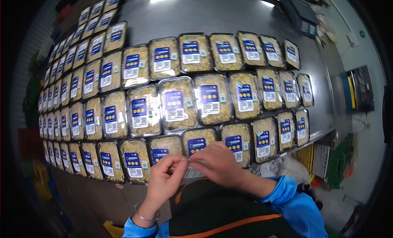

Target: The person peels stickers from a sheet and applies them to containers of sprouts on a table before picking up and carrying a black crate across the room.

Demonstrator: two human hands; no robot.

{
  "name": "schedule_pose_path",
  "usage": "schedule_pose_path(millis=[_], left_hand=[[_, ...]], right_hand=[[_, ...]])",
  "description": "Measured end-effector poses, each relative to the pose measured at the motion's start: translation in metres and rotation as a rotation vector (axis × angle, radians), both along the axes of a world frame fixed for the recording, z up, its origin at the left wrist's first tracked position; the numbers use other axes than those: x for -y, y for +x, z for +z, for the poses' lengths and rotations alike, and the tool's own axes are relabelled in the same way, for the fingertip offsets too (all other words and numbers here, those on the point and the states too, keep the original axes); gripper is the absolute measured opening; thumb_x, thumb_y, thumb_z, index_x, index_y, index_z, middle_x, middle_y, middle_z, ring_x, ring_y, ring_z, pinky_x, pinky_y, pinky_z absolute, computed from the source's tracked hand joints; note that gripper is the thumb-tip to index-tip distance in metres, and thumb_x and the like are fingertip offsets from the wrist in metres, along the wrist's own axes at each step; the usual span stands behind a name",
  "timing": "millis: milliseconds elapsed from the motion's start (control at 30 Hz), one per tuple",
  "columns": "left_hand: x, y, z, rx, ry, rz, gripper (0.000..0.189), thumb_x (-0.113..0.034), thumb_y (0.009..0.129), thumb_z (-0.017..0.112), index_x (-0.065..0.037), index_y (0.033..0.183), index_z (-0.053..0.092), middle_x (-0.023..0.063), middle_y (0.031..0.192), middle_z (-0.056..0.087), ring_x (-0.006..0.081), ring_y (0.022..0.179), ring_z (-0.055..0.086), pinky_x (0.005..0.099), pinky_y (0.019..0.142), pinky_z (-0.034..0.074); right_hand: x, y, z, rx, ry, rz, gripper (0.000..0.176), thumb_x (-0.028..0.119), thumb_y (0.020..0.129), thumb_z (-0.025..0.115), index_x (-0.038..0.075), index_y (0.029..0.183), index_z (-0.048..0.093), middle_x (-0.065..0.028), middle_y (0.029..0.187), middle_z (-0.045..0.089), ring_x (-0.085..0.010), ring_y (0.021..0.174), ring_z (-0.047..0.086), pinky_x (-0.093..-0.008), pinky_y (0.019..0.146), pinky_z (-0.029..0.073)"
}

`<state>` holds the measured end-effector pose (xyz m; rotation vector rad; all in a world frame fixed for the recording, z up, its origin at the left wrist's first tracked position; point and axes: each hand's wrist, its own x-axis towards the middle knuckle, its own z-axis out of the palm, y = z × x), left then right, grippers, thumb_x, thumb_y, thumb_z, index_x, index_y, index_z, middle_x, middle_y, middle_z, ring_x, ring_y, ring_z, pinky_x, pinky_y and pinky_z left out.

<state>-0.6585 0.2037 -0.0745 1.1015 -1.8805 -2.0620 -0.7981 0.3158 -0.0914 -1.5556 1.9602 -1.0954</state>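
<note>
My left hand (167, 176) and my right hand (219, 164) meet in front of my body at the near edge of the table. Thumb and fingers of both are pinched together around a small, pale, thin piece whose kind I cannot make out. Right behind them sits the front row of clear-topped packs of what look like sprouts. A pack (199, 135) there is partly covered by my right hand, and another pack (166, 143) stands just beyond my left fingers. Each pack bears a blue and white label; many also carry a small greenish-white square sticker.
Rows of similar packs (178, 105) spread across the steel table (163, 19), stretching far to the left. A dark grey device (301, 17) stands at the back right corner. Beyond the right edge are a white crate (320, 160) and a green container (342, 160).
</note>
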Motion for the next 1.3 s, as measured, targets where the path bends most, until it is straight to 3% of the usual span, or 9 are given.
schedule_pose_path(millis=[167, 267, 467, 533, 567, 700, 767, 1067, 1300], left_hand=[[-0.01, 0.004, -0.019, 0.025, 0.029, 0.028, 0.011, -0.012, 0.087, 0.055, -0.001, 0.087, 0.058, -0.0028, 0.071, 0.054, 0.0005, 0.06, 0.044, 0.0153, 0.053, 0.034], [-0.009, 0.015, -0.015, -0.029, -0.019, 0.11, 0.01, -0.01, 0.087, 0.053, -0.001, 0.089, 0.058, -0.0025, 0.073, 0.054, 0.0005, 0.059, 0.042, 0.0156, 0.052, 0.033], [0.007, 0.049, 0.005, -0.046, 0.089, -0.063, 0.019, 0.005, 0.081, 0.055, 0.001, 0.099, 0.054, 0.0024, 0.08, 0.056, 0.0017, 0.065, 0.05, 0.0144, 0.052, 0.037], [-0.001, 0.053, 0.012, -0.091, 0.12, -0.014, 0.024, 0.005, 0.08, 0.056, 0.0, 0.103, 0.051, 0.004, 0.083, 0.057, 0.0029, 0.068, 0.053, 0.0146, 0.054, 0.04], [-0.002, 0.057, 0.015, -0.136, 0.158, 0.034, 0.029, 0.006, 0.079, 0.057, 0.0, 0.106, 0.049, 0.0056, 0.086, 0.058, 0.0041, 0.072, 0.055, 0.0148, 0.056, 0.042], [0.001, 0.075, 0.019, -0.177, 0.169, 0.068, 0.03, 0.004, 0.081, 0.055, 0.001, 0.11, 0.045, 0.0091, 0.095, 0.057, 0.008, 0.081, 0.057, 0.0174, 0.064, 0.045], [0.006, 0.077, 0.022, -0.29, 0.208, 0.059, 0.028, 0.004, 0.083, 0.053, 0.001, 0.109, 0.045, 0.0099, 0.097, 0.057, 0.0093, 0.087, 0.056, 0.0193, 0.069, 0.045], [0.023, 0.105, 0.0, -0.204, -0.085, 0.142, 0.011, -0.008, 0.087, 0.054, 0.001, 0.094, 0.054, -0.0035, 0.069, 0.051, 0.0015, 0.062, 0.042, 0.0158, 0.053, 0.032], [0.006, 0.099, 0.016, -0.502, 0.164, 0.296, 0.034, 0.007, 0.078, 0.059, 0.001, 0.11, 0.05, 0.0065, 0.096, 0.058, 0.0088, 0.086, 0.055, 0.0198, 0.071, 0.045]], right_hand=[[-0.029, 0.016, -0.003, 0.094, -0.194, -0.11, 0.014, 0.006, 0.072, 0.066, 0.008, 0.083, 0.057, -0.0054, 0.082, 0.059, -0.0218, 0.08, 0.056, -0.0319, 0.073, 0.043], [-0.065, -0.022, -0.017, 0.741, -0.015, -0.97, 0.008, 0.01, 0.078, 0.063, 0.004, 0.081, 0.058, -0.0006, 0.069, 0.056, -0.0055, 0.059, 0.049, -0.0191, 0.055, 0.041], [-0.068, -0.039, -0.099, 0.806, 0.362, -0.87, 0.022, 0.016, 0.076, 0.066, 0.0, 0.085, 0.054, 0.0007, 0.061, 0.052, -0.0057, 0.052, 0.047, -0.0204, 0.048, 0.038], [-0.069, -0.032, -0.1, 0.016, 0.417, -0.82, 0.027, 0.017, 0.075, 0.068, 0.001, 0.09, 0.051, 0.0019, 0.061, 0.05, -0.0054, 0.054, 0.048, -0.0214, 0.047, 0.038], [-0.07, -0.03, -0.09, 0.051, 0.385, -0.841, 0.026, 0.014, 0.076, 0.066, 0.005, 0.093, 0.05, 0.0037, 0.06, 0.048, -0.008, 0.056, 0.05, -0.0243, 0.05, 0.04], [-0.052, 0.005, -0.02, 0.808, 0.045, -0.468, 0.046, 0.012, 0.074, 0.067, 0.007, 0.116, 0.048, -0.0044, 0.099, 0.056, -0.0139, 0.087, 0.055, -0.0251, 0.073, 0.042], [-0.025, 0.027, 0.015, 0.455, 0.077, -0.174, 0.059, 0.012, 0.071, 0.07, 0.005, 0.123, 0.044, -0.0091, 0.122, 0.047, -0.0165, 0.11, 0.045, -0.0304, 0.09, 0.037], [-0.01, 0.069, 0.02, 0.881, 0.058, -0.34, 0.014, 0.014, 0.081, 0.063, 0.001, 0.085, 0.061, 0.0029, 0.07, 0.056, -0.0024, 0.063, 0.048, -0.0195, 0.052, 0.038], [-0.005, 0.07, 0.031, 0.88, -0.041, -0.269, 0.015, 0.007, 0.081, 0.062, 0.0, 0.093, 0.058, -0.0029, 0.082, 0.06, -0.0044, 0.074, 0.054, -0.0185, 0.062, 0.043]])
